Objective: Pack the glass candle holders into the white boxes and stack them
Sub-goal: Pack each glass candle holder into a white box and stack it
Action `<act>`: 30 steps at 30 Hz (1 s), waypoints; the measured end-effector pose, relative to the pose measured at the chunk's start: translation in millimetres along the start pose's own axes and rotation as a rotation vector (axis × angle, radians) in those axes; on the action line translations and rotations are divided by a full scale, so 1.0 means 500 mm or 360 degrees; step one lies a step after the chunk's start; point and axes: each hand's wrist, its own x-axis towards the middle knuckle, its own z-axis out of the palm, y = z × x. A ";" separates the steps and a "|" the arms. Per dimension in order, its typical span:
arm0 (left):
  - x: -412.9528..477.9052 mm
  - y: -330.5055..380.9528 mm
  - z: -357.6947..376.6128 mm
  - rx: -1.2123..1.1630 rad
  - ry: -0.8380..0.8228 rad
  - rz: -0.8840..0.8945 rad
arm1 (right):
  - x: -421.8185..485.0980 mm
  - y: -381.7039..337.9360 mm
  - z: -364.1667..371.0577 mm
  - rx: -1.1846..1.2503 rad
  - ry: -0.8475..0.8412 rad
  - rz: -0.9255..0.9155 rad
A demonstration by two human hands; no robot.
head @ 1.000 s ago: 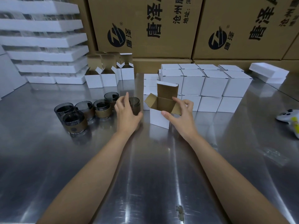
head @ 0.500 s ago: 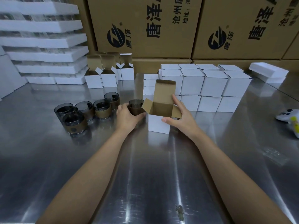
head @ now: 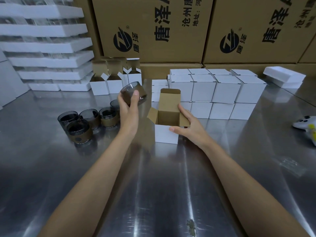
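Our left hand [head: 127, 111] grips a round, smoky glass candle holder [head: 133, 94], tilted above the brushed-steel bench [head: 171, 185]. Our right hand [head: 187, 124] holds the square white box [head: 166, 133], its brown cardboard flaps open.

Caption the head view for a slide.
Left hand holds a brown-banded smoky glass candle holder aloft beside an open white cardboard box that the right hand grips on the steel table.
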 end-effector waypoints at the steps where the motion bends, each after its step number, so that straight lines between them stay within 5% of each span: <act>1: -0.006 0.011 0.006 -0.0002 -0.0040 0.0026 | 0.001 0.001 0.003 -0.0001 -0.0001 -0.0003; 5: -0.041 0.041 0.025 0.0177 -0.0263 0.0287 | 0.003 0.000 0.015 -0.0016 0.0011 -0.0012; 10: -0.063 0.034 0.032 0.1048 -0.0525 0.0828 | -0.004 -0.009 0.020 -0.0053 0.0063 -0.0082; 14: -0.067 0.022 0.025 0.1329 -0.0566 0.1150 | -0.005 -0.011 0.024 -0.0012 0.0080 -0.0114; 25: -0.053 0.002 0.014 0.1639 -0.0800 0.0956 | -0.004 -0.002 0.021 0.0066 0.0025 -0.0092; 30: -0.056 -0.012 0.006 0.1603 -0.0742 0.1092 | -0.005 0.002 0.020 0.0068 0.0021 -0.0088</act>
